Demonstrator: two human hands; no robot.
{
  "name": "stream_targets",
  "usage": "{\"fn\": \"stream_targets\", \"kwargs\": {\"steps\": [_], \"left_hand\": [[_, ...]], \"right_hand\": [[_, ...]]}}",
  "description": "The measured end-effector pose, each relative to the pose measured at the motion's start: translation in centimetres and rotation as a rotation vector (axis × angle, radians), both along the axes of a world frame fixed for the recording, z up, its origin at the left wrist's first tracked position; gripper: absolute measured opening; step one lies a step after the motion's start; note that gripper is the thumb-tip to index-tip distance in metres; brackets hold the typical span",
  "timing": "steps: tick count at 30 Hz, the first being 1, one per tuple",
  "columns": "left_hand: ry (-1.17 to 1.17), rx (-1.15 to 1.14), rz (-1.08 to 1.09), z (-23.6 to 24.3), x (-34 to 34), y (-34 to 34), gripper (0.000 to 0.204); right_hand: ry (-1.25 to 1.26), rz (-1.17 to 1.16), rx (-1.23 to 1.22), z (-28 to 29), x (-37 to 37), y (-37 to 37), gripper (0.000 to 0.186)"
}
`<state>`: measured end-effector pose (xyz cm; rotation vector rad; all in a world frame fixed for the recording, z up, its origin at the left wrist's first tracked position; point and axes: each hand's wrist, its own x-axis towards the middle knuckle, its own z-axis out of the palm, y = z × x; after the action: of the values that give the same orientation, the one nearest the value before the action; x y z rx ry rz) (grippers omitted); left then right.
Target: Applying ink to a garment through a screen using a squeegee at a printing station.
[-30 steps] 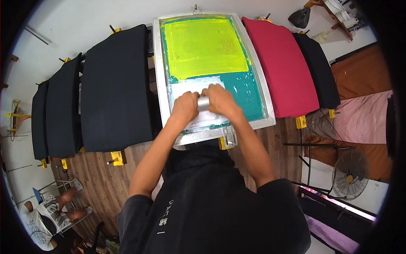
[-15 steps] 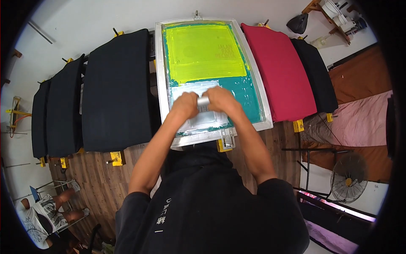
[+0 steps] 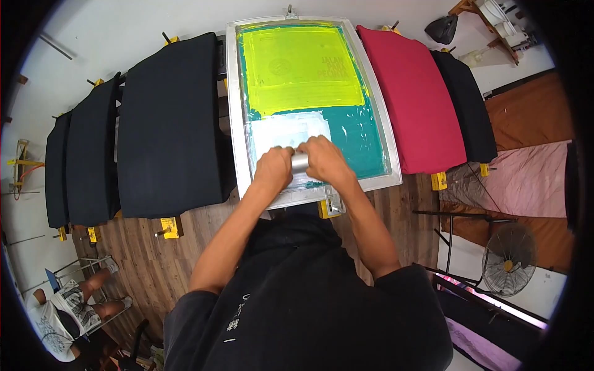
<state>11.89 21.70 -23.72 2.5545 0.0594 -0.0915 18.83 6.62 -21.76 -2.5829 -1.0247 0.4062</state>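
Note:
Both hands grip a squeegee [image 3: 300, 162] with a silvery handle, at the near end of a printing screen. My left hand [image 3: 274, 168] is closed round its left part and my right hand [image 3: 325, 158] round its right part. The screen's metal frame [image 3: 391, 139] encloses teal mesh [image 3: 356, 139], with a yellow-green area [image 3: 297, 68] at the far end bearing a faint round mark and lettering. White ink [image 3: 272, 131] covers a patch just beyond my hands. The squeegee's lower edge is hidden by my hands. A metal clamp [image 3: 333, 201] sits at the frame's near edge.
Black fabric on boards [image 3: 170, 127] lines the left side. A red one [image 3: 411, 102] and a black one [image 3: 464, 108] stand close on the right. A fan [image 3: 509, 263] is at lower right. At lower left a seated person [image 3: 74, 309] is partly visible.
My hands and the squeegee have shifted slightly toward me. More of the white patch shows beyond them, and it looks more solidly white. The view has moved a little.

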Motion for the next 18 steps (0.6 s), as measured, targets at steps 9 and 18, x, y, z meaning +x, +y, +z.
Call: {"fn": "stream_targets", "kwargs": {"steps": [9,18], "left_hand": [[-0.003,-0.020,-0.015,0.5,-4.5,-2.8,0.044],[-0.120,0.029,-0.018,0.0,-5.4,-3.0,0.047]], "right_hand": [[-0.024,-0.072,0.050,0.5,-5.3,-2.9,0.042],[-0.023,-0.156,0.779,21.7,-11.1,-7.6,0.027]]}}
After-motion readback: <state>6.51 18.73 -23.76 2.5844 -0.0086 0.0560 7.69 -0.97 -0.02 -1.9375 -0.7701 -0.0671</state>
